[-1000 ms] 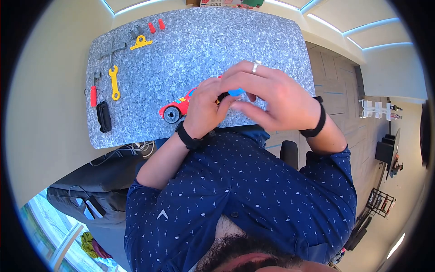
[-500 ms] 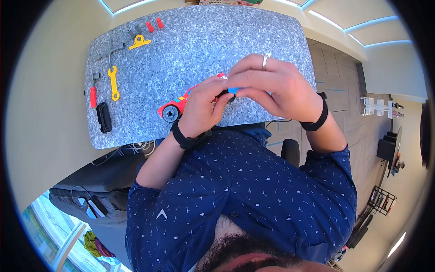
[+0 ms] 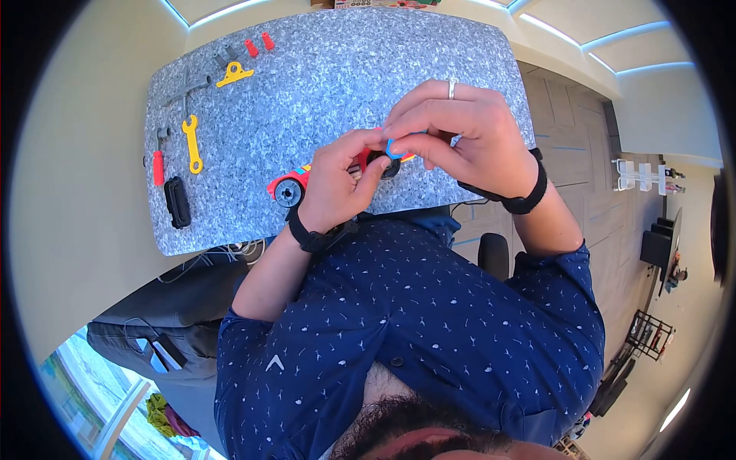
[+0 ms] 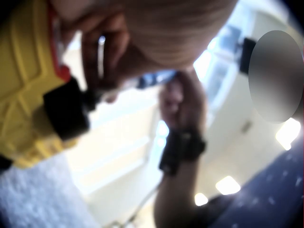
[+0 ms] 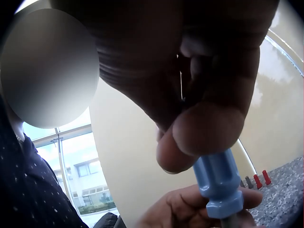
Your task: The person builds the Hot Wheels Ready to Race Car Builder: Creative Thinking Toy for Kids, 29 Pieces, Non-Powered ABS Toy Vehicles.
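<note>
My left hand [image 3: 335, 178] grips a red toy car [image 3: 302, 179] over the near side of the table. In the left wrist view the car's yellow underside [image 4: 21, 90] and a black wheel [image 4: 66, 111] show. My right hand [image 3: 469, 139] pinches the blue handle [image 5: 218, 178] of a toy screwdriver between thumb and fingertips. Its shaft [image 4: 107, 93] points at the car's wheel; the tip is blurred. In the right wrist view, the left hand [image 5: 178, 206] lies just beyond the blue handle.
On the speckled table's left side lie a yellow wrench [image 3: 192, 144], a red-handled tool [image 3: 159, 167], a black case-like piece [image 3: 177, 202] and a grey T-shaped tool [image 3: 186, 92]. Farther back are a yellow bracket [image 3: 234, 73] and red pegs [image 3: 251, 47]. A box [image 3: 376, 4] stands beyond the far edge.
My right hand has risen slightly, and its fingers have loosened and closed again round the blue handle. My left hand stays on the car, its thumb and forefinger a little wider apart.
</note>
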`<move>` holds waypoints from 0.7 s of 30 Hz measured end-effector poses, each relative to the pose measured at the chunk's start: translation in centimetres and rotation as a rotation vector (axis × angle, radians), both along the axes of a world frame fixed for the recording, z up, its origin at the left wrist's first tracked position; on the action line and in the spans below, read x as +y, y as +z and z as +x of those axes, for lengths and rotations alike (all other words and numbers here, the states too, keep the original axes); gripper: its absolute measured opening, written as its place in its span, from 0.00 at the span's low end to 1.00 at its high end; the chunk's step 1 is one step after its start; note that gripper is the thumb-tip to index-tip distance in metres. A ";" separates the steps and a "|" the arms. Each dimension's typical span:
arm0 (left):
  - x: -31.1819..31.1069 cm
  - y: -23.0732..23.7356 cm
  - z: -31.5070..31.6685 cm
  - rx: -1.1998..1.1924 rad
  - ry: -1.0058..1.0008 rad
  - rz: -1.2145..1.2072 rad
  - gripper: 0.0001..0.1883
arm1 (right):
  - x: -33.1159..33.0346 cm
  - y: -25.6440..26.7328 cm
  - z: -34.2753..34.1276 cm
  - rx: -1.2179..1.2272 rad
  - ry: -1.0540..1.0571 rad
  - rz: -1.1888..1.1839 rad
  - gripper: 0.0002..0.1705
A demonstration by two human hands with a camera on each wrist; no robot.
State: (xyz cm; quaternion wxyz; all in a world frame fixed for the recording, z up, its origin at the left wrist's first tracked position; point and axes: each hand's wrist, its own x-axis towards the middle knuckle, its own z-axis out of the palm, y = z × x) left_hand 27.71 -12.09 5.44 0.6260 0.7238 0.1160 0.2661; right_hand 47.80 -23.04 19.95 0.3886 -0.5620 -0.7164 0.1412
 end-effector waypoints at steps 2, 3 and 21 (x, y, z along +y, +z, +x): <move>-0.1 0.7 0.2 -0.021 0.006 0.002 0.17 | -0.3 0.4 -0.5 0.013 -0.026 -0.057 0.08; -0.2 0.9 0.2 -0.031 0.010 0.002 0.17 | -0.5 0.5 -0.7 0.014 -0.029 -0.078 0.09; 0.5 0.6 -0.5 0.052 -0.036 0.141 0.22 | 0.3 -2.4 -0.8 0.053 0.065 0.117 0.20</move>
